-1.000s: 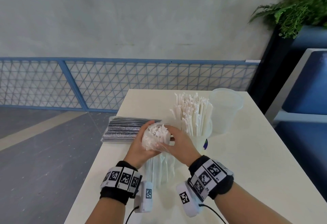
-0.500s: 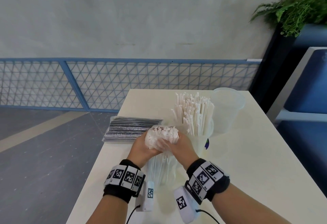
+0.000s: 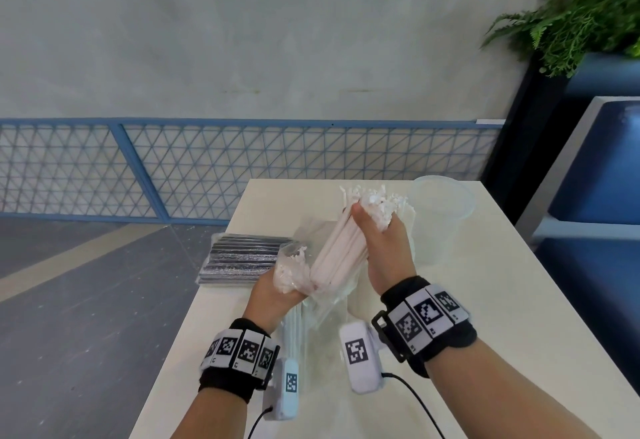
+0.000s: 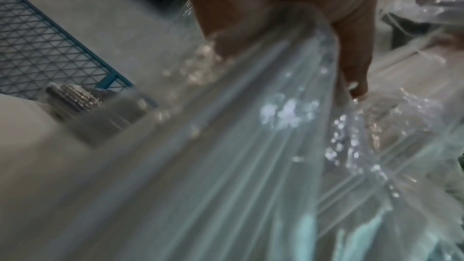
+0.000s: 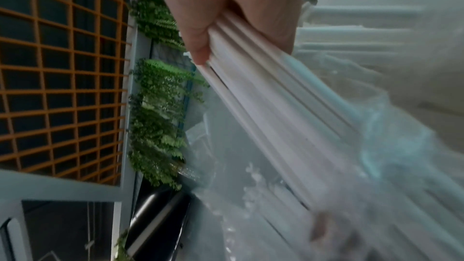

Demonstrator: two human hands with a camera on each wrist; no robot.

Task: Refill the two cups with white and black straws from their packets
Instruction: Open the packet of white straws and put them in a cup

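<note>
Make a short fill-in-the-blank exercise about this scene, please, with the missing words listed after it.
1. The right hand grips a bundle of ____ straws.
2. The left hand holds the clear plastic ____.
3. The packet of black straws lies on the ____.
4. The cup at the table's far end holds ____ straws.

Missing words: white; packet; table; no

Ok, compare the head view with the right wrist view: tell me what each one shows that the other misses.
Head view only: the empty cup, the packet of black straws lying on the table, and the left hand holding the clear packet.

Right wrist view only: an orange grid screen.

Both: the right hand, its grip closed round a bundle of white straws partly out of the packet.
</note>
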